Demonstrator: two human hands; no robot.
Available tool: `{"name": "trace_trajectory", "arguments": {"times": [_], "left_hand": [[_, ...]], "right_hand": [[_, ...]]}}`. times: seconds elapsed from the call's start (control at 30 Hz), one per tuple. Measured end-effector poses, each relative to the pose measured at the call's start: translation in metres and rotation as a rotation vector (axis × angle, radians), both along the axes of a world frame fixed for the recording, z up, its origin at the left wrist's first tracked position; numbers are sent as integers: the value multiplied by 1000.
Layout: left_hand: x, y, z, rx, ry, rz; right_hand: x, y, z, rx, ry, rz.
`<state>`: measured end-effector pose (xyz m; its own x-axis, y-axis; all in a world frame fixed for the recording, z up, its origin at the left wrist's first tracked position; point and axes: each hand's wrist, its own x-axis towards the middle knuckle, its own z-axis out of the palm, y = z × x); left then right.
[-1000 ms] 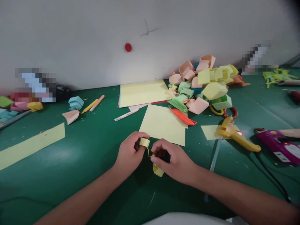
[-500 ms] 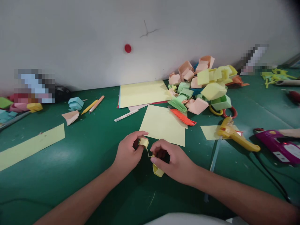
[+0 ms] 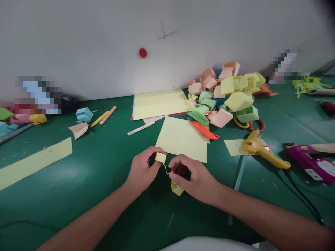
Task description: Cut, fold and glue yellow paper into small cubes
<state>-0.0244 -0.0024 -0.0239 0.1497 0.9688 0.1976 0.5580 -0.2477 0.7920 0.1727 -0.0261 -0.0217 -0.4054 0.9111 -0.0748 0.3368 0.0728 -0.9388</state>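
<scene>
Near the middle front of the table, my left hand [image 3: 143,170] pinches a small folded yellow paper piece [image 3: 160,158] between thumb and fingers. A thin pale strip [image 3: 166,169] runs from that piece to the fingertips of my right hand [image 3: 195,177], which are closed on its end. Below the right thumb sits a second yellow folded paper shape [image 3: 177,188], partly covered by the hand; whether the fingers hold it too I cannot tell. Just beyond both hands lies a flat yellow paper sheet [image 3: 180,139].
An orange utility knife [image 3: 204,130] rests on the sheet. At the right are a yellow glue gun [image 3: 264,153], a purple device [image 3: 311,164] and scissors [image 3: 258,124]. Folded paper pieces [image 3: 239,101] pile against the wall. Pens [image 3: 108,116] and a paper strip [image 3: 36,162] lie left.
Both hands stay almost in place. The folded yellow piece in my left hand has tilted slightly, and the shape below my right hand has shifted a little upward.
</scene>
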Motion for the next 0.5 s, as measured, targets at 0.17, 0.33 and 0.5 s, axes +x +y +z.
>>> {"name": "trace_trajectory", "arguments": {"times": [0.17,0.33,0.5], "left_hand": [[-1,0,-1,1,43,0],[-4,1,-5,-8,107,-20],[-2,2,-5,-31,27,-95]], "right_hand": [[0,1,-1,9,6,-5],[-1,1,-1,16,10,-8],[2,3,2,87,-8,-51]]}}
